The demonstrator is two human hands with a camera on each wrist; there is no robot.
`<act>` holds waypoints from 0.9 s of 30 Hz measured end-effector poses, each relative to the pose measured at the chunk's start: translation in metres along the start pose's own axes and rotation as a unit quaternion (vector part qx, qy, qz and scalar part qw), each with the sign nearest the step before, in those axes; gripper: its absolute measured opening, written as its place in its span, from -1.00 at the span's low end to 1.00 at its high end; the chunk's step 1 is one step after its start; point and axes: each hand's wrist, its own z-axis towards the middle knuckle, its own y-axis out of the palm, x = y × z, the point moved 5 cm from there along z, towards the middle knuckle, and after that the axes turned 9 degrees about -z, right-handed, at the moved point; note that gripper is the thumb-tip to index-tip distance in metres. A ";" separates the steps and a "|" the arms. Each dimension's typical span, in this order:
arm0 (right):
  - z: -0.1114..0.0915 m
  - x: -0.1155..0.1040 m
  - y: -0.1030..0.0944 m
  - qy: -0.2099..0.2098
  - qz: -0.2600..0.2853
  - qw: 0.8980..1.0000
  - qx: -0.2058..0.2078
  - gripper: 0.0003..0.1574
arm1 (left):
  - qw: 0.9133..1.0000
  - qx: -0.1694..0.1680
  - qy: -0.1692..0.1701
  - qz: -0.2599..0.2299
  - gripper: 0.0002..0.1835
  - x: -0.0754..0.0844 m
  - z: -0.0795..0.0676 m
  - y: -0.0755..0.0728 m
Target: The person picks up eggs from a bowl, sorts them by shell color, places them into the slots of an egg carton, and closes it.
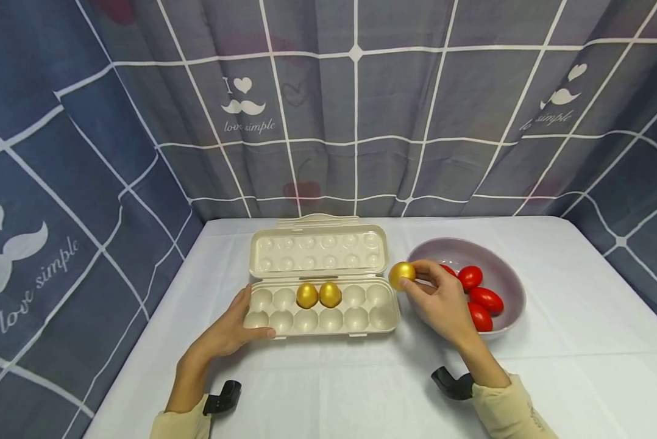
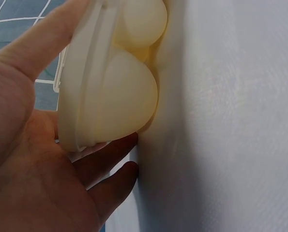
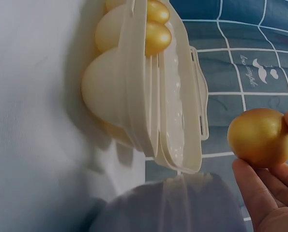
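Left hand holds the left end of the egg carton: thumb along the front edge, other fingers round the end, fingertips down near the white cloth in the left wrist view. Carton sits flat on the cloth, its lid swung back on the far side, toward the curtain.

Right hand pinches a golden egg between thumb and fingertips. Egg is up off the cloth, near the carton's right end, between carton and bowl; right wrist view shows it clear of the carton, most of its surface exposed.

Two more golden eggs sit in the carton, side by side in the back row: one in the third cup from the left, one in the fourth. Front row cups are bare.

Purple bowl on the right, behind and beside the right hand, with red egg-shaped pieces inside; four at least partly visible, hand covers some of that area. Beige sleeves on both arms, black fitting at each wrist. Curtain is dark grey-blue, white grid lines, moustache prints, "love simple" lettering.
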 end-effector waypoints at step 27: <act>-0.003 -0.007 0.044 0.018 0.012 0.999 -0.034 -0.60 | 1.000 -0.002 0.002 0.000 0.29 -0.001 -0.002 0.000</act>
